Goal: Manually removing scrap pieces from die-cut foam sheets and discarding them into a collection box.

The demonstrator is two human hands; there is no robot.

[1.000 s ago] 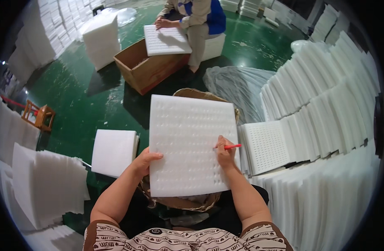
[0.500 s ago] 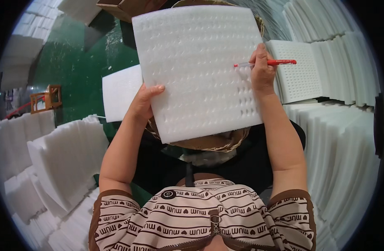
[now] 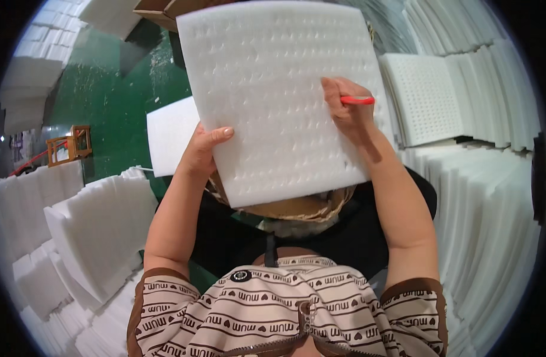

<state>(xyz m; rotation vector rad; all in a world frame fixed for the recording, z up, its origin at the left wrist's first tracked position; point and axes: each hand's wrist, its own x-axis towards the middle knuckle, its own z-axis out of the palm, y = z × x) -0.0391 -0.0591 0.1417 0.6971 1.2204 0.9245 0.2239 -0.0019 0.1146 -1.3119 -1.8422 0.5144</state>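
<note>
A large white foam sheet (image 3: 273,113) with rows of small slits or dimples is held tilted in front of me, above a wicker basket (image 3: 309,209). My left hand (image 3: 204,146) grips its lower left edge, thumb on top and fingers hidden underneath. My right hand (image 3: 351,110) is closed around a red-capped pen (image 3: 357,100) and lies over the right part of the sheet. The pen's other end is hidden by the hand.
Stacks of white foam sheets stand on the right (image 3: 475,208) and lower left (image 3: 106,226). Another foam sheet (image 3: 170,137) lies left of the basket on the green floor (image 3: 124,107). A small wooden stool (image 3: 70,144) is farther left; a cardboard box (image 3: 172,11) is at the top.
My right hand has left the sheet's right edge and moved left over its face, the pen now turned in its grip. The sheet's far edge has shifted slightly up and left.
</note>
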